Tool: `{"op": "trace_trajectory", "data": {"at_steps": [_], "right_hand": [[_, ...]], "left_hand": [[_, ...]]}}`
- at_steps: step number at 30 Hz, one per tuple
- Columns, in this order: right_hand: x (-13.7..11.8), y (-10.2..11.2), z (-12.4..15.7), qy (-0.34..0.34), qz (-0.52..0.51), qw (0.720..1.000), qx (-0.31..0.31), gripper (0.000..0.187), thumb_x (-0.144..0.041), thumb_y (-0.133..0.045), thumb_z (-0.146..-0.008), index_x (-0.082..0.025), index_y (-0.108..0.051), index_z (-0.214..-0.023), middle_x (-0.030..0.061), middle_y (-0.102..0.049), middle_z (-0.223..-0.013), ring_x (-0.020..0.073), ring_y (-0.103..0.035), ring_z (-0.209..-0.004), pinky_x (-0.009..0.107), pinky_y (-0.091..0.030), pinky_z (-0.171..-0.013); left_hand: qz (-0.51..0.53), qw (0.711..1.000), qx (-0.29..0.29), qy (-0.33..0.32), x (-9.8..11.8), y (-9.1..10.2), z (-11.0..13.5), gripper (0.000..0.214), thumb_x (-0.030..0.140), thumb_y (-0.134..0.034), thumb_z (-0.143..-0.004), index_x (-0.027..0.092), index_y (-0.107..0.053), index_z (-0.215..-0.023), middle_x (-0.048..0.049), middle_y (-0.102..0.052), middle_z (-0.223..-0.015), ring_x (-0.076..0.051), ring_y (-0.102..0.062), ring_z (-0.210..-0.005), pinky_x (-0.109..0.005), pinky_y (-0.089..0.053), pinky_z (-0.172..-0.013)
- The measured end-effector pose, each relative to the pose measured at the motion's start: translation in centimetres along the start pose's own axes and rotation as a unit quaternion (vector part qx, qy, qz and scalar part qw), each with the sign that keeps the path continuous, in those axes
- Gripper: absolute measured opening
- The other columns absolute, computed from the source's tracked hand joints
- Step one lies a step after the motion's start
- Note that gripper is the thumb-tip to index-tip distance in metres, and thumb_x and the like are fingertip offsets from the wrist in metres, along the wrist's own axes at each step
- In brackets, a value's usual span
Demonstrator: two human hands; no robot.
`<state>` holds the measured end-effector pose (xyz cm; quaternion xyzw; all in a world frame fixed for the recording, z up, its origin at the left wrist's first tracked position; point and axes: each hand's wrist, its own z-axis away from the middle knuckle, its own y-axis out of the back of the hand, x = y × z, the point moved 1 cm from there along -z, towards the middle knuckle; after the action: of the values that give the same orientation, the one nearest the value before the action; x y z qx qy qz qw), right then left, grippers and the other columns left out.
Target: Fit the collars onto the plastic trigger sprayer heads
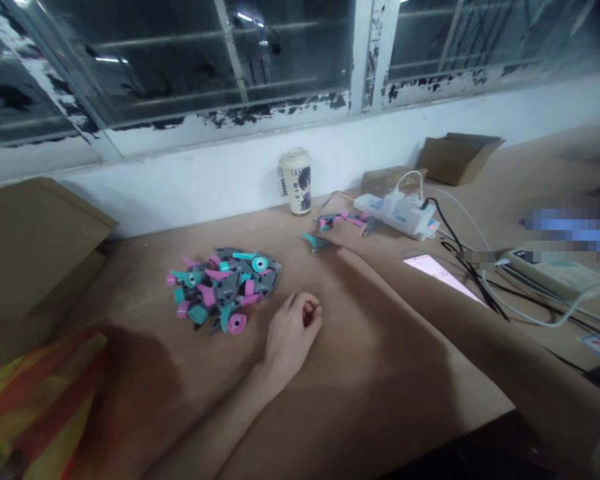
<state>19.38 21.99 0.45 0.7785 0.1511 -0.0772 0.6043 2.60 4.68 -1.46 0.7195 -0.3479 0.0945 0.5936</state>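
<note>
My left hand rests on the table with its fingers curled in, and I see nothing between them. Just left of it lies a heap of small plastic pieces in grey, teal and pink, some with round ring-like ends. My right hand reaches farther out, over a smaller group of the same pieces. A teal and grey piece lies beside that hand's near edge. Its fingers are mostly hidden among the pieces, so I cannot see whether they grip one.
A lidded coffee cup stands against the wall. Right of it are a white power strip with cables, a lit phone and an open cardboard box. Another cardboard box and a red-yellow bag are at left.
</note>
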Motion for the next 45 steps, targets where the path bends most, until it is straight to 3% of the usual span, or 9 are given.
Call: {"op": "trace_trajectory", "data": {"at_steps": [5, 9, 14, 17, 20, 24, 30, 37, 45], "right_hand": [[-0.5, 1.1, 2.6, -0.021, -0.039, 0.999, 0.002, 0.033, -0.037, -0.053, -0.087, -0.015, -0.056, -0.111, 0.0069, -0.059, -0.111, 0.0209, -0.058, -0.097, 0.041, -0.048, -0.083], [-0.7, 2.1, 6.2, 0.005, -0.080, 0.996, 0.035, 0.032, -0.049, -0.056, -0.080, -0.020, -0.066, -0.086, 0.0044, -0.068, -0.085, 0.0250, -0.060, -0.091, 0.053, -0.030, -0.094], [-0.5, 2.8, 10.0, 0.054, -0.125, 0.989, 0.053, 0.030, -0.050, -0.061, -0.072, -0.022, -0.065, -0.082, 0.0027, -0.070, -0.083, 0.0246, -0.058, -0.094, 0.052, -0.022, -0.098], [-0.4, 3.3, 11.4, 0.103, -0.145, 0.981, 0.076, 0.026, -0.045, -0.065, -0.070, -0.024, -0.065, -0.085, 0.0000, -0.070, -0.083, 0.0225, -0.059, -0.093, 0.051, -0.018, -0.101], [-0.4, 4.0, 12.7, 0.206, -0.113, 0.957, 0.168, 0.015, -0.034, -0.062, -0.076, -0.024, -0.066, -0.086, -0.0003, -0.070, -0.083, 0.0211, -0.057, -0.093, 0.051, -0.014, -0.102], [-0.4, 4.0, 13.8, 0.324, -0.017, 0.919, 0.222, 0.016, -0.026, -0.053, -0.085, -0.026, -0.065, -0.095, -0.0005, -0.068, -0.081, 0.0192, -0.054, -0.092, 0.049, -0.011, -0.103], [-0.3, 2.7, 14.3, 0.376, -0.012, 0.906, 0.191, 0.019, -0.036, -0.054, -0.086, -0.026, -0.066, -0.097, -0.0001, -0.065, -0.082, 0.0179, -0.052, -0.088, 0.049, -0.012, -0.104], [-0.1, 2.3, 15.1, 0.328, -0.106, 0.932, 0.112, 0.018, -0.036, -0.056, -0.084, -0.025, -0.065, -0.094, -0.0005, -0.067, -0.088, 0.0164, -0.055, -0.089, 0.047, -0.011, -0.105], [-0.7, 1.5, 15.5, 0.312, -0.150, 0.935, 0.074, 0.019, -0.025, -0.055, -0.082, -0.025, -0.064, -0.099, -0.0020, -0.070, -0.099, 0.0169, -0.055, -0.101, 0.047, -0.004, -0.107]], "left_hand": [[0.075, 0.996, 0.044, 0.009, -0.3, 0.0, -0.1, 0.006, 0.020, -0.053, -0.082, 0.020, -0.056, -0.086, 0.0004, -0.058, -0.076, -0.014, -0.057, -0.071, -0.025, -0.044, -0.066], [0.137, 0.986, 0.089, 0.028, -0.4, 0.1, -0.1, 0.010, 0.028, -0.051, -0.086, 0.019, -0.056, -0.088, 0.0009, -0.056, -0.073, -0.013, -0.056, -0.066, -0.023, -0.045, -0.060], [0.162, 0.976, 0.146, 0.005, -0.1, 0.4, 0.3, 0.012, 0.030, -0.051, -0.086, 0.019, -0.056, -0.088, -0.0003, -0.056, -0.078, -0.012, -0.055, -0.067, -0.022, -0.045, -0.060], [0.157, 0.968, 0.193, -0.024, 0.1, 0.6, 0.4, 0.009, 0.028, -0.051, -0.087, 0.019, -0.054, -0.087, -0.0015, -0.056, -0.083, -0.013, -0.055, -0.075, -0.024, -0.045, -0.067], [0.132, 0.964, 0.227, -0.048, 0.2, 0.8, 0.4, 0.008, 0.024, -0.053, -0.086, 0.019, -0.054, -0.091, -0.0030, -0.056, -0.091, -0.015, -0.055, -0.086, -0.029, -0.045, -0.079], [0.080, 0.976, 0.191, -0.072, 0.6, 0.8, 0.3, 0.019, 0.022, -0.057, -0.083, 0.020, -0.055, -0.101, -0.0049, -0.058, -0.102, -0.018, -0.054, -0.099, -0.033, -0.042, -0.089], [0.068, 0.990, 0.111, -0.049, 0.8, 0.6, -0.2, 0.018, 0.017, -0.059, -0.078, 0.020, -0.060, -0.096, -0.0030, -0.065, -0.097, -0.019, -0.059, -0.093, -0.033, -0.045, -0.085], [0.222, 0.975, 0.004, 0.002, -0.1, 0.0, -0.6, 0.019, 0.022, -0.060, -0.078, 0.020, -0.060, -0.098, -0.0024, -0.067, -0.092, -0.017, -0.063, -0.088, -0.031, -0.048, -0.083], [0.258, 0.966, -0.002, 0.011, -0.3, -0.3, -0.7, 0.023, 0.022, -0.063, -0.076, 0.020, -0.057, -0.098, -0.0023, -0.065, -0.095, -0.017, -0.061, -0.090, -0.032, -0.047, -0.085]]}}
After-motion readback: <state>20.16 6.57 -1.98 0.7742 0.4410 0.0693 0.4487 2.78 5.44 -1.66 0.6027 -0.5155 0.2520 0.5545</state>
